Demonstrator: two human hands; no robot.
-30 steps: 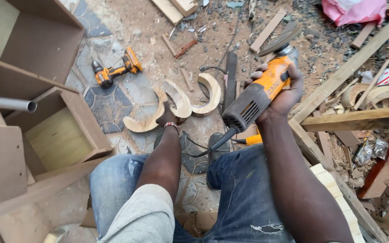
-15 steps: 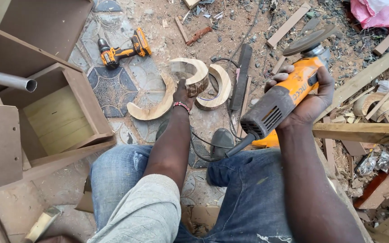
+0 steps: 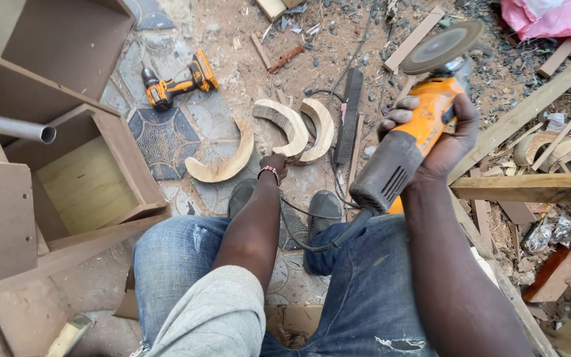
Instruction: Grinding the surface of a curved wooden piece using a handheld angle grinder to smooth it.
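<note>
Biggest thing here is the open brown plywood cabinet at the left, with a grey metal pipe jutting over it. Around it the floor is patterned tile under sawdust, and long timber offcuts pile up at the right.

The person sits with both jeans-clad knees forward and shoes planted just short of the work. The right hand is raised at chest height, elbow bent, fingers clamped round the body of an orange angle grinder; its disc tilts up and away, clear of any wood, and the cord drops between the legs.

The left arm stretches straight down and out. The left hand is at the curved wooden crescent lying on the floor between the shoes and the debris; the fingers seem closed on its lower end, though the wrist hides most of them. Two more crescents flank it: one to its left, apart, and one to its right, touching it.

All three are already cut to shape. Judging by the lifted grinder and the rough-looking faces, smoothing is not finished.

Beyond lie a cordless drill and a dark file-like bar.
</note>
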